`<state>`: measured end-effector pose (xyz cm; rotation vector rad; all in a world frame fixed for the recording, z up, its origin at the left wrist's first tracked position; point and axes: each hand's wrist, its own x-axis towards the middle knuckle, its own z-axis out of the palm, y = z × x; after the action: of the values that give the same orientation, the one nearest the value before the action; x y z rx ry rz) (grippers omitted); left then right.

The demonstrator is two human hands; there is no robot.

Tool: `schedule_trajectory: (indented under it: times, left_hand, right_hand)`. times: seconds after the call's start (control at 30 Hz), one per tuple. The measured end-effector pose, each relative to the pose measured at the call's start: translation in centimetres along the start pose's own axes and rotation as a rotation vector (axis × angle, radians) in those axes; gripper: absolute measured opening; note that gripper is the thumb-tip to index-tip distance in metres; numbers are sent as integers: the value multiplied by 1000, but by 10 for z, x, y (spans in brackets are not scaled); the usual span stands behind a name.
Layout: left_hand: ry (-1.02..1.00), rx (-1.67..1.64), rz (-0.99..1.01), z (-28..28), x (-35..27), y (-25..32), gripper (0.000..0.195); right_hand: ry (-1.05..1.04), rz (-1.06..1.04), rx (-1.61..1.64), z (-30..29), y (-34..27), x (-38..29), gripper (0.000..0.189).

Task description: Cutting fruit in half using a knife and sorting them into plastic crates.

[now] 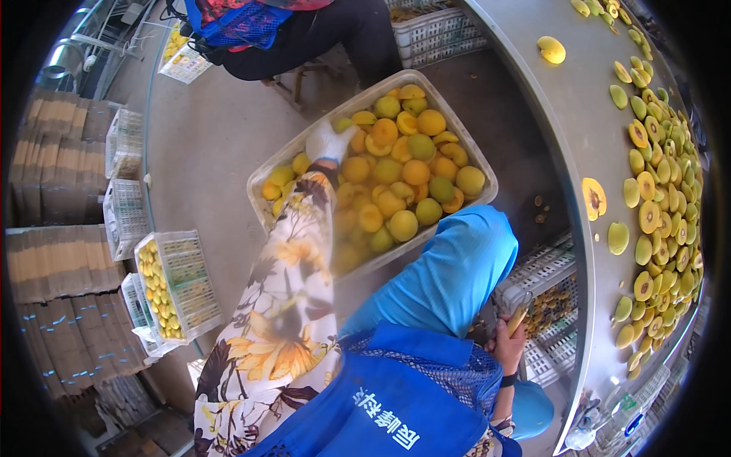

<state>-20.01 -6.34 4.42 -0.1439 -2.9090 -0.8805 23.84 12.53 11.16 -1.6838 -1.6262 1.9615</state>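
My left hand (328,141), in a white knit glove, reaches into the far left side of a pale plastic crate (488,181). A greenish-yellow peach piece (342,124) shows between its thumb and fingers; whether they grip it is hidden. Yellow, orange and greenish peaches (403,225) fill the crate, and several are cut halves with hollowed faces. My right hand (507,347), bare, is down beside my right knee, away from the crate. It holds a wooden-handled tool (517,320) with what looks like a thin metal loop at the tip.
A metal table (577,143) along the right carries many cut peach halves (662,228), some with pits. Slatted crates (548,360) stand beneath it. Across from me sits another person (320,40). At left are a crate of yellow fruit (180,285) and stacked flattened cardboard (63,263).
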Motion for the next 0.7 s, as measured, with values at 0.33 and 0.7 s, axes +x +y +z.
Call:
schedule_trajectory:
  times: [0.33,0.7]
  left_hand:
    - [-23,469,301,22,11,-16,31]
    - [-773,522,916,-37,-127,8,26]
  right_hand:
    - [-2,29,1,0,0,3,11]
    - [35,27,44,-8,1,-1,13]
